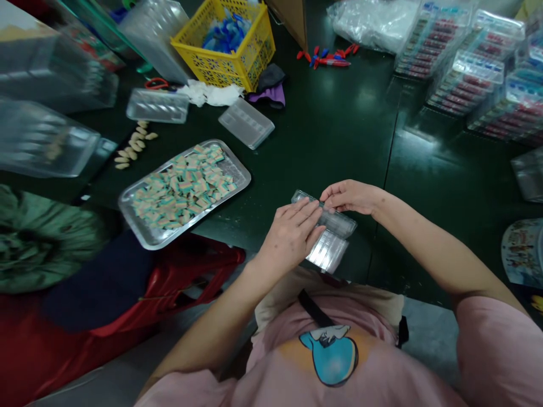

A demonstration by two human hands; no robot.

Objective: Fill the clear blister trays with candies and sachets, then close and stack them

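Observation:
A clear plastic blister case (328, 254) lies unfolded at the table's near edge, its two ribbed halves side by side. Across its left part rests my left hand (292, 229), fingers stretched out flat and close together. My right hand (354, 196) comes in from the right; its bent fingers and thumb pinch at the far edge of the case. Part of the case is hidden under both hands. To the left, a metal tray (153, 240) carries many small layered pieces in beige and teal (182, 183).
A yellow basket (223, 68) with blue pieces stands at the back. Stacked filled packs (462, 79) line the back right. Empty clear cases (246, 123), tan pieces (133, 144), red and blue parts (326, 58), a purple-black cloth (271, 87) and a tub (524, 251) are around.

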